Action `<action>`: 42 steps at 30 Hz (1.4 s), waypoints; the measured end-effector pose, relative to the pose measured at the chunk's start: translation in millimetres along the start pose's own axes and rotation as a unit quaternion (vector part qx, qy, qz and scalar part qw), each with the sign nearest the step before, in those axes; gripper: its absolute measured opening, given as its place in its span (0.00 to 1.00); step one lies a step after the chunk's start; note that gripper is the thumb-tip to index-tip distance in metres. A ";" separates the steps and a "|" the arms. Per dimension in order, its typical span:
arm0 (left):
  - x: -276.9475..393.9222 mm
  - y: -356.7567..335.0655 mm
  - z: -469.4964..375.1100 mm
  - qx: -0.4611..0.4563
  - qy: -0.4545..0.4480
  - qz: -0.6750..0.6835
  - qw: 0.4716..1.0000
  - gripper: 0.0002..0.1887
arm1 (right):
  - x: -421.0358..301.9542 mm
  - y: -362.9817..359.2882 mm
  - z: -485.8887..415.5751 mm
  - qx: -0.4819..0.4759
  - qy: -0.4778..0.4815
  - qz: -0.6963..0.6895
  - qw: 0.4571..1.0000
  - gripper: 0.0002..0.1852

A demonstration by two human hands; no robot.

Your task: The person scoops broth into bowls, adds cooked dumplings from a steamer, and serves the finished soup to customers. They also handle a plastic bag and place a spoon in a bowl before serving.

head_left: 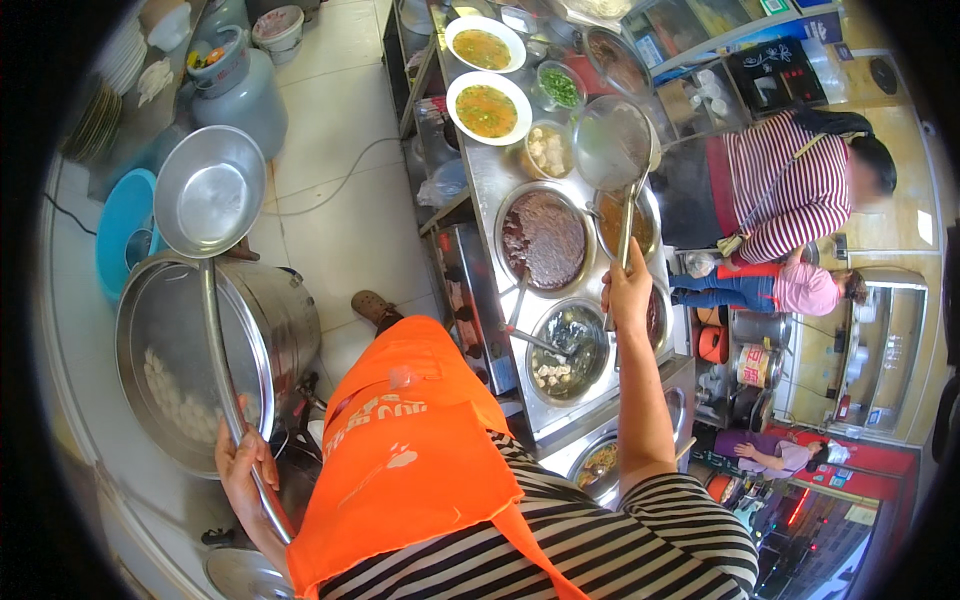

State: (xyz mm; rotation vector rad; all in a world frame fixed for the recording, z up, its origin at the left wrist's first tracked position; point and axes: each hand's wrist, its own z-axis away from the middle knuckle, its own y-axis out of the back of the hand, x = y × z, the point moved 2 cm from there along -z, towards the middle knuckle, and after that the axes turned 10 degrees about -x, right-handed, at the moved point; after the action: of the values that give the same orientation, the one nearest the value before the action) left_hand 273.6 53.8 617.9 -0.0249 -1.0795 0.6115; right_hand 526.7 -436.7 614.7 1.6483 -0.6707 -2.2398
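Observation:
My left hand grips the steel handle of a large, long-handled ladle. Its empty-looking bowl hangs over the far rim of a big steel pot, where pale dumplings or balls float in cloudy liquid. In my right hand is the metal handle of a round mesh strainer, held above the steel counter. Beneath and beside the strainer are a pan of brown sauce and a pan of dark red sauce. Nearer me, a pan of broth holds pale pieces and a ladle.
Two white bowls of soup stand at the counter's far end, near chopped green onion and a tub of pale chunks. A gas cylinder and a blue basin are at left. People stand beyond the counter.

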 end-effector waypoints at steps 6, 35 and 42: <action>-6.0 24.9 34.8 -0.001 -0.075 0.067 0.995 0.36 | -10.0 -38.7 42.5 -0.013 0.064 0.073 0.995 0.30; -85.7 50.7 250.3 0.456 -0.221 0.162 0.847 0.31 | -127.3 -426.2 153.6 -0.789 -0.182 0.149 0.567 0.22; -71.9 49.4 238.8 0.435 -0.212 0.141 0.864 0.31 | -115.2 -412.4 158.1 -0.793 -0.242 0.056 0.557 0.24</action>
State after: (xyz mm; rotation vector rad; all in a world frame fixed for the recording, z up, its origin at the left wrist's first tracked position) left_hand 29.8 -4.0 660.5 0.7861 -1.1374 1.3783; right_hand 432.0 2.2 532.8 0.0143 1.0056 -1.7902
